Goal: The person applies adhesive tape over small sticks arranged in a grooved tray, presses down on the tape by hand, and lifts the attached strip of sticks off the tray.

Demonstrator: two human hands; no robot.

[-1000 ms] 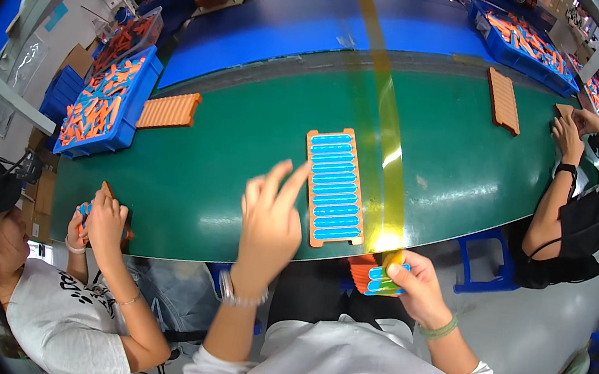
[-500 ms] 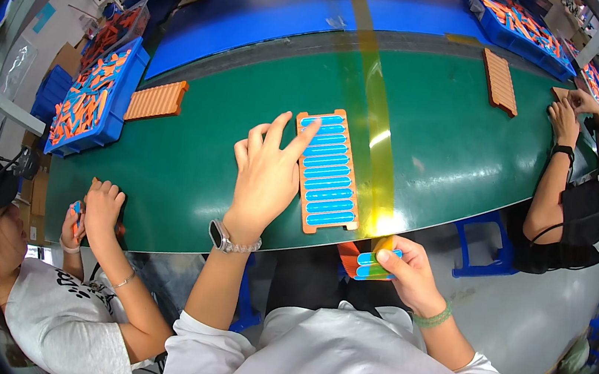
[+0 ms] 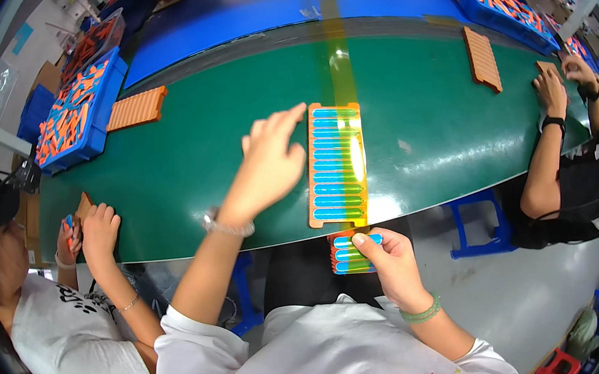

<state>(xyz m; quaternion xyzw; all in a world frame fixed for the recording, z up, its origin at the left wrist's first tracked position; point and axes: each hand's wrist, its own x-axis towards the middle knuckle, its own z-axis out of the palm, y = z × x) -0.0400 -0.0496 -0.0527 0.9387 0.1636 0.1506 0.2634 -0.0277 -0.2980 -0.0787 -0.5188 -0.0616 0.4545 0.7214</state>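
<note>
In front of me an orange ribbed tray (image 3: pixel 311 166) lies on the green table, with a row of bright blue strips (image 3: pixel 326 166) set across it. A long see-through yellow tape (image 3: pixel 338 53) runs from the far side and covers the tray's right half. My right hand (image 3: pixel 398 270) pinches the near end of this tape at the table's front edge, thumb on top, together with several blue strips (image 3: pixel 342 256) with red-orange edges. My left hand (image 3: pixel 270 161), somewhat blurred, is open just left of the tray, with nothing in it and its index finger stretched out.
Blue bins (image 3: pixel 112 100) of orange and blue pieces stand at the left and far right (image 3: pixel 507 22). Ribbed orange trays lie by the left bin (image 3: pixel 137 109) and at the right (image 3: pixel 482 60). Co-workers' hands work at both sides. A blue surface (image 3: pixel 237 26) runs behind the table.
The yellow tape now lies over the tray's right half instead of beside it. My left hand has come off the tray to its left. My right hand has moved slightly left.
</note>
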